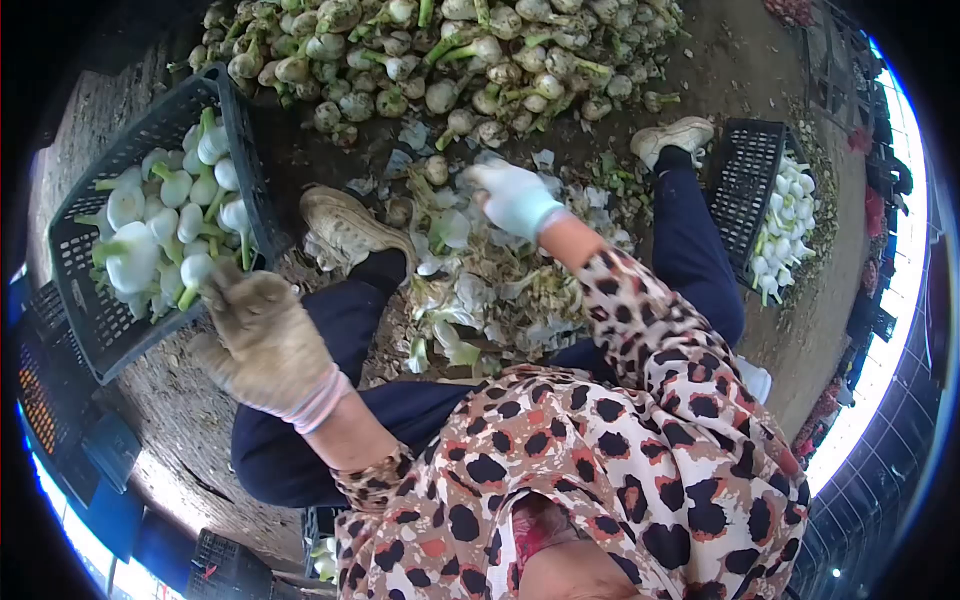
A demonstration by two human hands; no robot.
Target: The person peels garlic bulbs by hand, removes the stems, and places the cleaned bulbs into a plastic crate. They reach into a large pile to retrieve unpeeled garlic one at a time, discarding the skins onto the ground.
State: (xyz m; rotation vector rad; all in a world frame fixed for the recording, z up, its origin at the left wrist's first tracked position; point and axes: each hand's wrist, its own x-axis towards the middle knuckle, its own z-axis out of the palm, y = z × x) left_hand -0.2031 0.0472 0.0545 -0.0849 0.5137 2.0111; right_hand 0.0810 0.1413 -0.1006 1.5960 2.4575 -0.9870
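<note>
My left hand (265, 350), in a soiled beige glove, is at the near right corner of a dark plastic crate (243, 150). Its fingers are apart and nothing shows in them. Trimmed white garlic bulbs (172, 187) with short green stems fill the crate; one larger, blurred bulb (132, 257) lies on top. My right hand (512, 195), in a white and pale blue glove, is over a heap of peeled skins and leaves (470, 290) between my legs. Its fingers are curled, and motion blur hides what they hold, if anything.
A big pile of untrimmed garlic (440, 60) lies on the dirt floor ahead. Beyond my right leg stands another black crate (745, 180) with white bulbs (787, 225) at its side. My shoes (350, 232) flank the peelings. More crates (225, 565) stand at the lower left.
</note>
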